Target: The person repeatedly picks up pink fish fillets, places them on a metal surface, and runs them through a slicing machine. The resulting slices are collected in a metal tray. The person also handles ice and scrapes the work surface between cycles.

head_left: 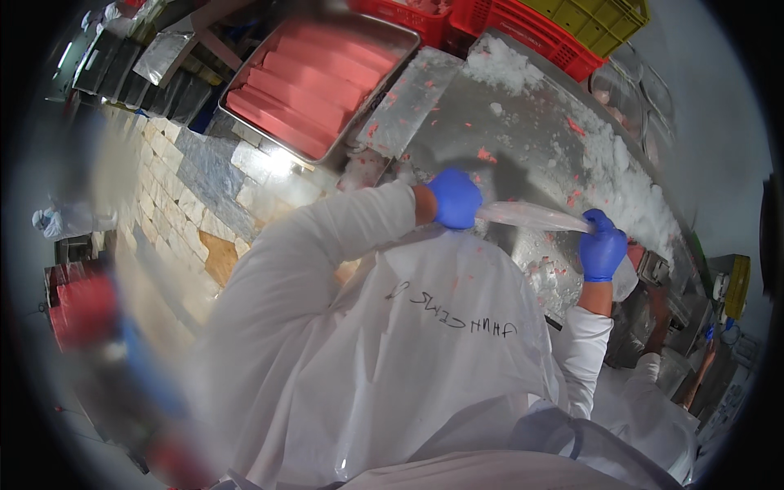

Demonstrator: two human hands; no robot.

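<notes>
Both my hands wear blue gloves. My left hand (454, 198) grips one end of a clear plastic bag (529, 216), and my right hand (603, 245) grips the other end, so the bag is stretched between them. Under it lies a steel worktable (523, 139) strewn with crushed ice (621, 175) and small pink scraps. My white sleeves and a translucent apron fill the lower part of the view.
A steel tray (322, 77) of pink slabs sits at the table's far left. Red crates (514, 28) and a yellow crate (600, 18) stand beyond. Another person in white (653, 392) works at my right. The left shows a stone-tiled floor (188, 196).
</notes>
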